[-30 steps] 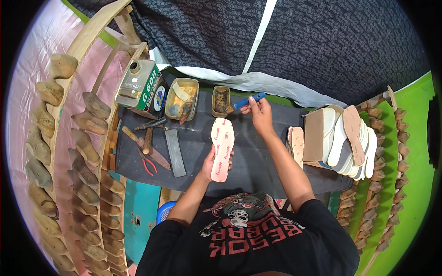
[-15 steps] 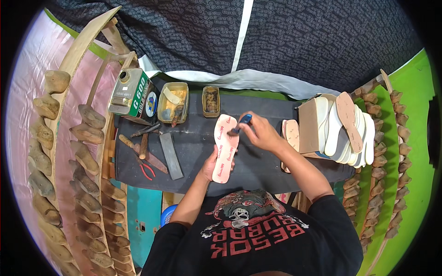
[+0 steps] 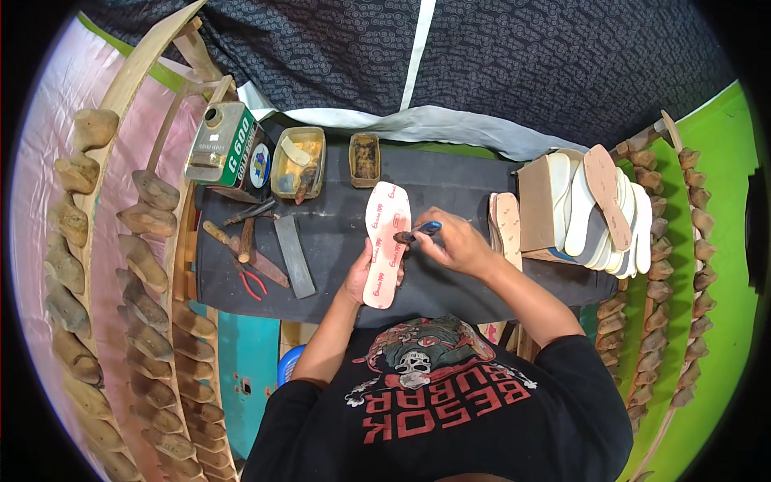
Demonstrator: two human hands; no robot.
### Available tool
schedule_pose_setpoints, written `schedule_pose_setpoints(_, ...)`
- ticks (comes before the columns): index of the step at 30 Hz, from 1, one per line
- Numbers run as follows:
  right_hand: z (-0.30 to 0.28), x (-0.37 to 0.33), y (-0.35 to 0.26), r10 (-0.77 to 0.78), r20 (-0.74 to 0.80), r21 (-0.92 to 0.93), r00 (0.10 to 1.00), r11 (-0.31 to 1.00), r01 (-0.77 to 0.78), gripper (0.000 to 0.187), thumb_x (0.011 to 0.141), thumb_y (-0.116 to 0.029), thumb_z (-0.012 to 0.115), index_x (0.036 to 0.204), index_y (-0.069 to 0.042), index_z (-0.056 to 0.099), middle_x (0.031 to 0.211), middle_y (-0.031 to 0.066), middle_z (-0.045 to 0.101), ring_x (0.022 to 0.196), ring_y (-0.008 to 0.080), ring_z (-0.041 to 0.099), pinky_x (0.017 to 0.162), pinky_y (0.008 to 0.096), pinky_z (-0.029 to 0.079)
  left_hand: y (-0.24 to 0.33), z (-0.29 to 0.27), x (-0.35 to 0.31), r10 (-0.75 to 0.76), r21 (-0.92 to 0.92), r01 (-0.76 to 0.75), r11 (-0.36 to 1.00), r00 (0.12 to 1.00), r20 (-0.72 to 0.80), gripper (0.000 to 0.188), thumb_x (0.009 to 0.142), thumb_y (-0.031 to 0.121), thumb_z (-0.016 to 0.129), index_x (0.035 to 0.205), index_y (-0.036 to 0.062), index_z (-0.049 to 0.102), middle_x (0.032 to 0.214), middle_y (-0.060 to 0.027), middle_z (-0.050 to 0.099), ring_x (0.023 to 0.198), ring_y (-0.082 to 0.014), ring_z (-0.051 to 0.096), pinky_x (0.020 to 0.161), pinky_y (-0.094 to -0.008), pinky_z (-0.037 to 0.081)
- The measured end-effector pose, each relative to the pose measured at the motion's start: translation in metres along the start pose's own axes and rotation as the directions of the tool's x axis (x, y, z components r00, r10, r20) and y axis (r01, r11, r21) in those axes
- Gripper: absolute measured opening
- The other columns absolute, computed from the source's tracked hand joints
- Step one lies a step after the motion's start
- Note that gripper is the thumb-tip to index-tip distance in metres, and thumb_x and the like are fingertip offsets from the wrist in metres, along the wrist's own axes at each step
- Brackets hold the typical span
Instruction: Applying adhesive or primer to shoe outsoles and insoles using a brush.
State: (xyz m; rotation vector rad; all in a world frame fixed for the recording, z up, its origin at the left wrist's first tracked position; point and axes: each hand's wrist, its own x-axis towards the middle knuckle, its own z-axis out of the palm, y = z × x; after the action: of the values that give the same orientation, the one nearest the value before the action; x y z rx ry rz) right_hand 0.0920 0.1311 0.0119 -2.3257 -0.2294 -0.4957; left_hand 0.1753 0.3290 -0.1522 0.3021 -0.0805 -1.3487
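My left hand [image 3: 359, 275] grips a pale insole [image 3: 382, 265] by its left edge, holding it up over the dark table. Red print runs along the insole, and a damp-looking darker strip lies on its right side. In my right hand [image 3: 459, 245] is a brush [image 3: 427, 229] with a blue handle, pinched between the fingers. Its dark bristle end rests on the insole near the middle of the right edge. Beyond the insole stands a small tub [image 3: 365, 167] with brown, crusted residue inside.
A metal can [image 3: 221, 149] and a larger tub [image 3: 299, 198] stand at the back left. Pliers [image 3: 250, 277], a sharpening stone [image 3: 295, 257] and a hammer [image 3: 245, 241] lie nearby. Rightward are stacked insoles [image 3: 507, 221] and a full cardboard box [image 3: 536, 193]. Racks of wooden shoe lasts [image 3: 68, 269] flank the table.
The brush has moved down along the insole's right edge, from its upper part to about the middle. The darker strip there has grown longer. My head view has shifted slightly.
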Motion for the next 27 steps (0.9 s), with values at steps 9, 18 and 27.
schedule_pose_setpoints(9,-0.013,0.013,0.023,-0.083,-0.186,-0.119,0.979,0.991,0.061,0.019,0.087,-0.003,0.069,0.102,0.000,0.058,0.091,0.0149,0.064,0.078,0.0334,0.065,0.070,0.0389,0.053,-0.010,0.010,-0.005,-0.109,0.008,0.109,0.994,0.992,0.057,0.080,0.099,0.068,0.035,0.137,-0.0006,0.051,0.102,-0.0107,0.066,0.084,-0.0224,0.069,0.072,-0.0359,0.058)
schedule_pose_setpoints(18,-0.004,-0.019,0.002,-0.152,-0.005,-0.092,0.988,0.984,0.151,0.023,0.085,-0.003,0.071,0.104,-0.001,0.058,0.089,0.0149,0.064,0.078,0.0341,0.065,0.070,0.0415,0.053,-0.015,0.008,-0.006,-0.030,0.033,0.032,0.999,0.998,-0.052,0.078,0.100,0.067,0.034,0.134,0.0002,0.053,0.098,-0.0117,0.068,0.082,-0.0236,0.070,0.070,-0.0360,0.059)
schedule_pose_setpoints(27,-0.008,-0.033,0.007,-0.160,-0.067,-0.121,0.985,0.981,0.151,0.024,0.084,-0.002,0.070,0.104,0.000,0.056,0.089,0.0152,0.064,0.077,0.0341,0.064,0.070,0.0400,0.053,-0.020,0.009,-0.001,-0.080,0.027,0.078,0.997,0.996,0.046,0.078,0.099,0.068,0.035,0.134,0.0011,0.054,0.097,-0.0112,0.066,0.081,-0.0231,0.067,0.072,-0.0354,0.055)
